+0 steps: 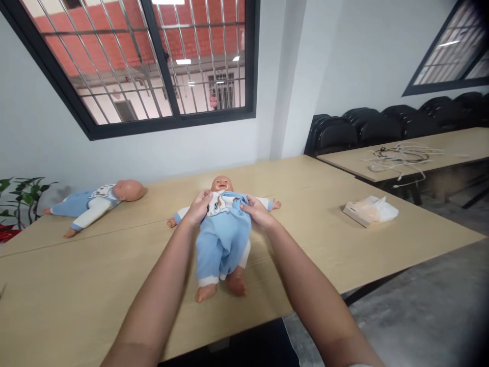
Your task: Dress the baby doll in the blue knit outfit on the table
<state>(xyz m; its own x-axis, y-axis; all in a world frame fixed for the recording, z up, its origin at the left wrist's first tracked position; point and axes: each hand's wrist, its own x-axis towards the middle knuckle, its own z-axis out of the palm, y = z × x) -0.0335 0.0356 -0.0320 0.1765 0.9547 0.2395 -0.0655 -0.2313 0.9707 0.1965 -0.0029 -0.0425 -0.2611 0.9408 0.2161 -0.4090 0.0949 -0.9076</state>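
A baby doll (223,232) in a light blue romper lies on its back on the wooden table (76,285), head away from me, bare feet toward me. My left hand (198,207) is closed on the white bib at the doll's chest, near its right shoulder. My right hand (257,211) pinches the blue fabric at the doll's other shoulder. Both forearms reach in from the bottom of the view.
A second doll (95,201) in similar clothes lies at the table's far left. A tissue pack (370,211) sits at the right. Another table (458,145) holds tangled cables (401,155), with black chairs (382,127) behind. A plant (19,196) stands at far left.
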